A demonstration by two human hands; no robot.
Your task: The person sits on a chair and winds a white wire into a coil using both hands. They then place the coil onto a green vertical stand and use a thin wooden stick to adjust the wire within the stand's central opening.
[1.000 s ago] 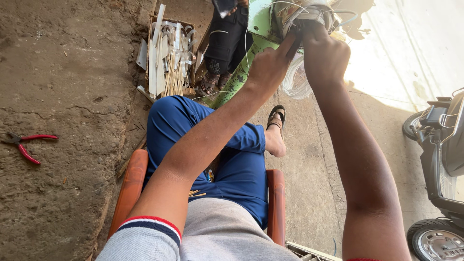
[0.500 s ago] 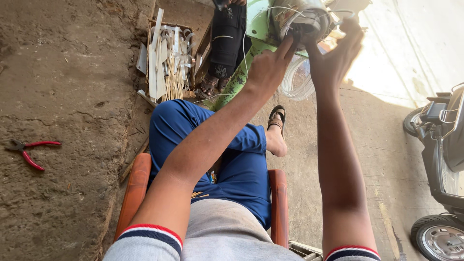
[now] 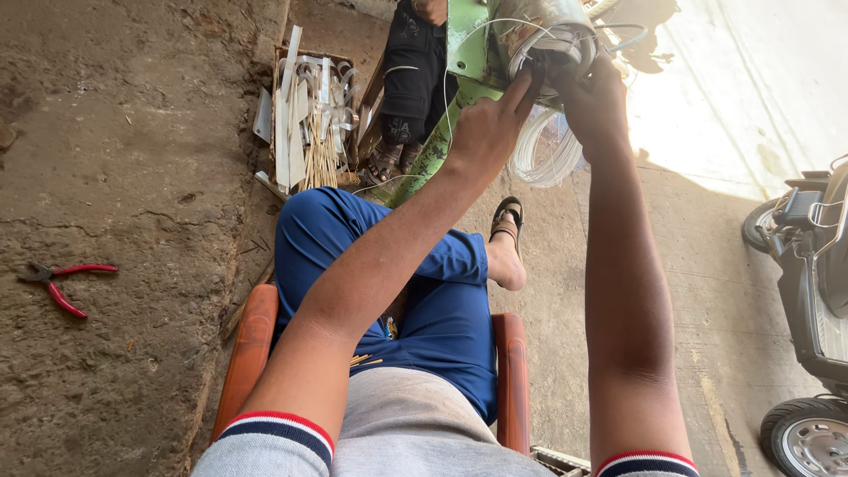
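Note:
I sit on an orange chair (image 3: 252, 349) with both arms stretched forward. My left hand (image 3: 488, 124) pinches at the open end of a grey metal motor housing (image 3: 541, 31) mounted on a green frame (image 3: 466, 44). My right hand (image 3: 594, 104) presses against the same open end from the right, fingers curled on the wire winding. A thin white wire (image 3: 446, 97) loops from the housing down past my left hand. A coil of white wire (image 3: 543, 150) hangs below the housing.
Red-handled pliers (image 3: 60, 284) lie on the rough ground at left. A wooden box of white strips and sticks (image 3: 309, 115) stands ahead. Another person's legs in dark trousers (image 3: 412, 75) are beyond it. A scooter (image 3: 813, 283) is parked at right.
My right hand has closed back onto the housing's open end after lifting off with spread fingers. The left hand stays at the winding. The view shifted slightly.

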